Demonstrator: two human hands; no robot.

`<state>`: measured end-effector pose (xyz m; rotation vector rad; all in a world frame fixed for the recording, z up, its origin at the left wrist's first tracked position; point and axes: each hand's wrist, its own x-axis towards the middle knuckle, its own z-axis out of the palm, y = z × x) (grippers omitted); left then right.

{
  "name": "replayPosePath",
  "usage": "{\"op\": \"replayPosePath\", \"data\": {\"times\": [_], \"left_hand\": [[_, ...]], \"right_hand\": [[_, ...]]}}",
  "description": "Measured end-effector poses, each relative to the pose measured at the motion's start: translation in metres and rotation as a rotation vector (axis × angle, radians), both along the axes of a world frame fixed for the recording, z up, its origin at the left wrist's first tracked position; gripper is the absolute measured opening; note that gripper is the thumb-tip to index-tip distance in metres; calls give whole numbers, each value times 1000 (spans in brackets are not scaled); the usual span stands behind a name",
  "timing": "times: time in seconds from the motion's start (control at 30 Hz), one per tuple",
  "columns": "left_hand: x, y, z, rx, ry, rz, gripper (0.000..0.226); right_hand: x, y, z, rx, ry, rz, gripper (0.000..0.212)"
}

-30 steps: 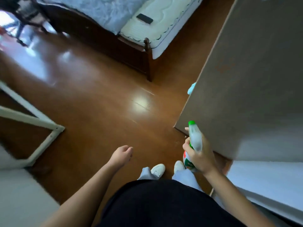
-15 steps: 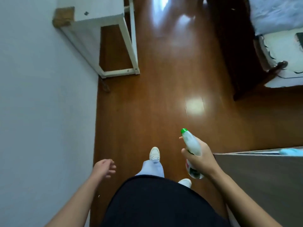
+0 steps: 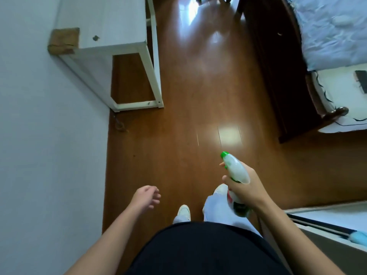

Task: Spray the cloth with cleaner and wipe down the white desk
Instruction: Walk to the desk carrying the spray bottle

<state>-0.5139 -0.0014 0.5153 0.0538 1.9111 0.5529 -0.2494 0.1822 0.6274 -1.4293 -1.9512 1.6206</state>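
A: Surfaces?
B: Glossy brown plank floor [image 3: 198,108] with bright glare patches. Plain pale wall [image 3: 49,155] along 9 o'clock. White worktop [image 3: 111,22] at 11 o'clock, flat top with one small dark spot, square painted legs and a low crossbar; a tan block [image 3: 62,40] sits between its near corner and the wall.

A: Spray bottle?
B: Spray bottle [image 3: 235,171] at about 3 o'clock of centre. Translucent white plastic head, green nozzle tip pointing toward 11 o'clock, body with a red, white and dark green label. Print is blurred, not readable.

A: Right hand?
B: Right hand [image 3: 245,187], grip wrapped tight around the bottle neck, one finger forward under the head, forearm running in from 5 o'clock.

A: Left hand?
B: Left hand [image 3: 147,197] at 7 o'clock, holds nothing, fingers loosely curled and spread, palm turned inward, above the floor.

A: Cloth?
B: A light blue fuzzy item [image 3: 355,238] at 4 o'clock on a grey cabinet top [image 3: 327,217]; cannot tell if it is the cloth.

A: Other?
B: Dark wood bed [image 3: 282,66] at 2 o'clock with pale blue cover; white shoes [image 3: 183,212] below.
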Motion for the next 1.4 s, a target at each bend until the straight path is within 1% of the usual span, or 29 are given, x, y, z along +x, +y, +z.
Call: {"op": "replayPosePath", "data": {"times": [0.1,0.23,0.37,0.47,0.63,0.73,0.87,1.0,1.13,1.23,1.33,1.4], "left_hand": [[-21,77,5,88,51,-47,25],[-48,160,9,113,126,-58,26],[-70,211,11,32,177,-4,25],[-83,233,9,-48,189,74,24],[-107,249,4,-182,117,187,24],[-131,271,-5,-263,84,283,24],[-177,334,-19,-267,53,351,24],[-233,439,-14,-199,48,273,24],[-286,563,6,-77,97,82,22],[-319,647,17,17,135,-17,21],[-350,710,16,46,158,-29,23],[-367,737,8,19,170,-8,26]], "right_hand": [[-5,54,-5,-36,28,-66,25],[-25,139,-12,-45,20,-58,21],[-53,226,-12,-31,13,-24,24],[-84,289,-2,-32,33,61,21],[-142,381,8,-28,52,190,20],[-180,433,4,-7,47,226,21],[-232,500,-2,1,13,236,29],[-279,562,2,13,-7,210,31],[-317,623,12,31,4,155,33],[-343,671,15,14,8,142,34],[-376,722,11,8,0,153,31],[-401,758,5,5,-6,185,32]]}}
